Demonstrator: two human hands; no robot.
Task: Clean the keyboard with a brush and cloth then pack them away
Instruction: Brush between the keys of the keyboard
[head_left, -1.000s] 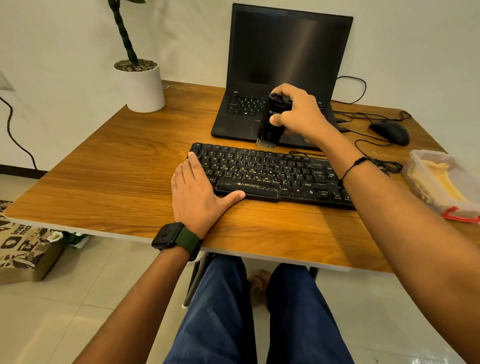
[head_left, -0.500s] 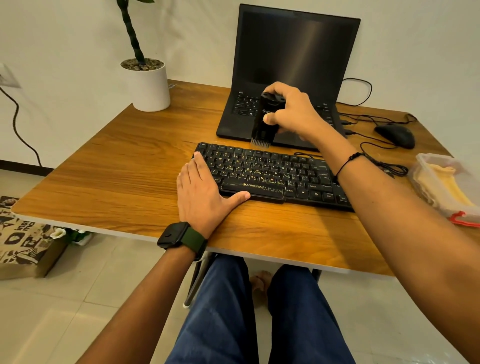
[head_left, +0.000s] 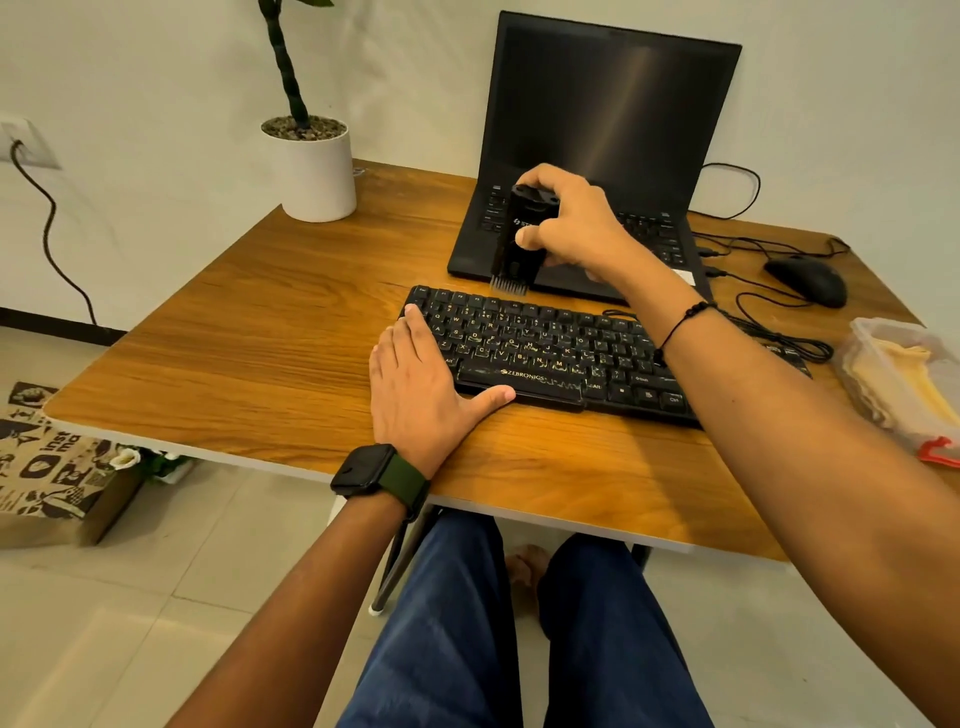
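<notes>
right hand (head_left: 574, 228) gripping the brush (head_left: 522, 236) upright, bristles hanging just above the keyboard (head_left: 561, 353) far edge; left hand (head_left: 415, 384) lying flat, fingers straight, on its left end.

Your right hand (head_left: 571, 228) has carried the black block-shaped plastic brush (head_left: 519, 244) leftward along the black keyboard (head_left: 545, 348), bristles down. It now hangs just above the keyboard's far edge, nearer its left end than a second ago.
</notes>
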